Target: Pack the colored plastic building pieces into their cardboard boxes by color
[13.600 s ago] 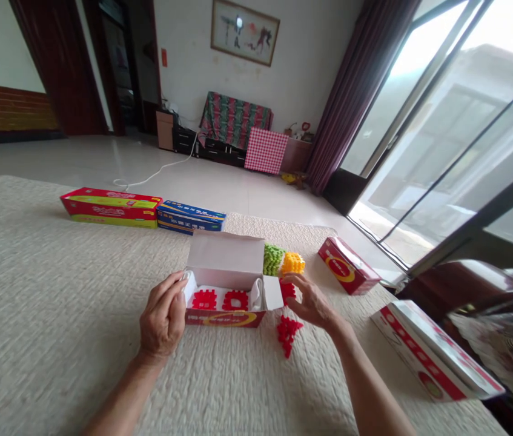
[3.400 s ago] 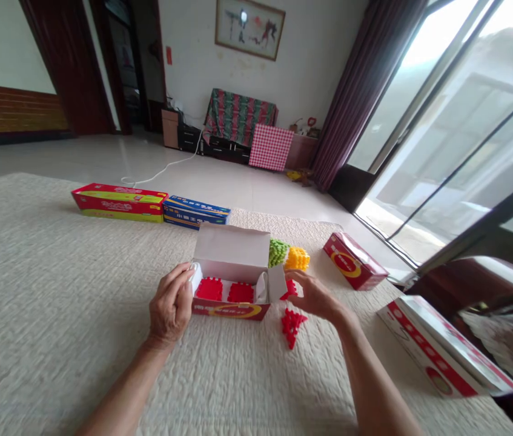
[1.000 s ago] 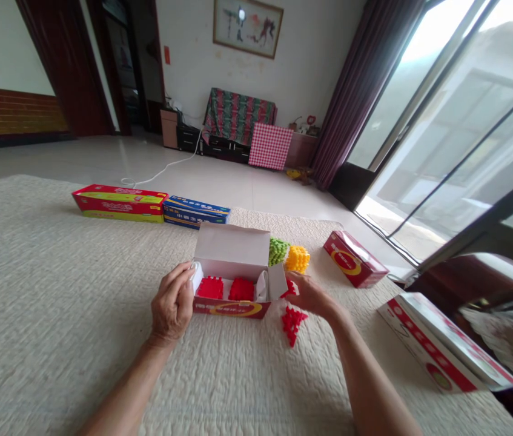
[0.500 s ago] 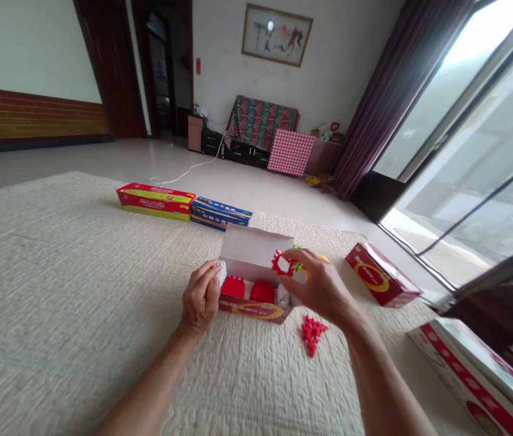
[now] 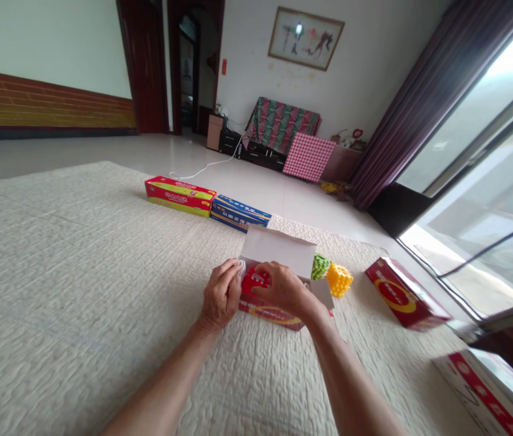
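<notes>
Where the open box sits: a low dark-red cardboard box (image 5: 265, 312) with a yellow ring print, upright on the cream quilted mat (image 5: 79, 290), its pale-lined lid (image 5: 278, 248) raised at the far side.
Left hand (image 5: 222, 293): closed, thumb against curled fingers, gripping a white folded strip (image 5: 241, 265) at the box's left end; material of the strip cannot be told.
Right hand (image 5: 283, 287): over the box opening, thumb and fingers bent around a red toothed plastic piece (image 5: 263, 278), pinching it. Its full outline is hidden by the fingers.
Box interior: more red plastic (image 5: 248, 292) at the left end; the rest is covered by the right hand.
Side flap (image 5: 322, 293): pale, folded outward at the right end; a sliver of red (image 5: 331, 313) shows just beside its lower edge.
Blocks behind the flap: a green knobbly plastic block (image 5: 321, 266) and, just beside it, a yellow knobbly plastic cube (image 5: 340, 280).
Far edge of mat: long red-and-lime carton (image 5: 181, 197), end to end with a blue printed carton (image 5: 240, 213).
Right of mat: closed dark-red carton (image 5: 406, 295), well apart from the open box; nearer, a white-and-red carton (image 5: 487, 387), partly out of view.
</notes>
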Demonstrator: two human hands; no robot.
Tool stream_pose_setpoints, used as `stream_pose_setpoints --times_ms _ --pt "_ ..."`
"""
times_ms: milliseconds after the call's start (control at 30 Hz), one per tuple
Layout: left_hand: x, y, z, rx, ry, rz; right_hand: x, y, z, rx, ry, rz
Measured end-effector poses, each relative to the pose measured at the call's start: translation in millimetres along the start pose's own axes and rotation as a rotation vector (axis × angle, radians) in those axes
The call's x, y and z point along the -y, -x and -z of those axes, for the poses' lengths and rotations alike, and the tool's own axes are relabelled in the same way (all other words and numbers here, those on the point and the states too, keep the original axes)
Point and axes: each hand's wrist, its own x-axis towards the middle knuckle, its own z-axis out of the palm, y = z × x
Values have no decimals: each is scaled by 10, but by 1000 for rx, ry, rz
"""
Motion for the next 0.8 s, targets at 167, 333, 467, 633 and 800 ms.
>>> stream_pose_setpoints --times_ms 167,333,467,633,800 --pt "2 5 1 8 -7 1 -35 -10 -80 -47 -74 6" --pt "15 6 -5 8 -10 -8 -80 107 25 -167 -153 21" --pt "26 5 -16 -5 -5 -24 -264 344 333 -377 -214 -31" --pt "42 19 -21 -1 7 -28 -858 670 526 -457 -200 -256" --pt "73 27 -15 -2 4 -54 -1330 824 274 -101 -108 -212"
